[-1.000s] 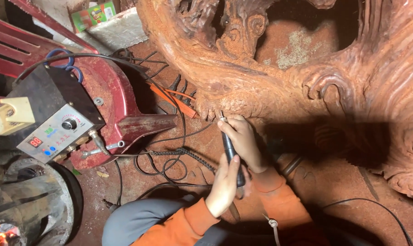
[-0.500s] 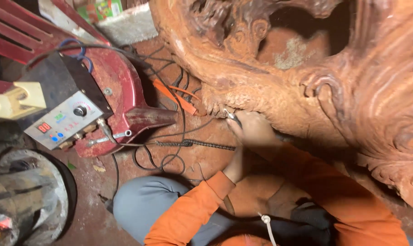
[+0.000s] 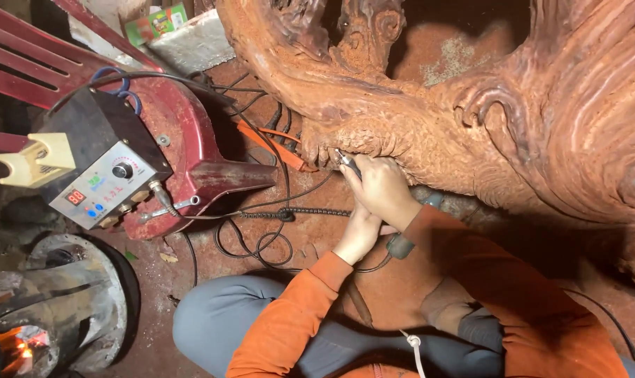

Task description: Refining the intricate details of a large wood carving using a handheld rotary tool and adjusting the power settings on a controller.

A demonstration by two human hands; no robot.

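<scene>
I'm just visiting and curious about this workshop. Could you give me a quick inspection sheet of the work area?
Surface: floor coated in reddish dust.
Job's things: big carved wood piece; thin rotary tool tip against it.
Clutter: red chair, orange strip.
Hands: right hand grips the tool; left hand steadies beneath.
Cables: black cords looped on the floor.
Surroundings: control box with dial; small fire.
</scene>
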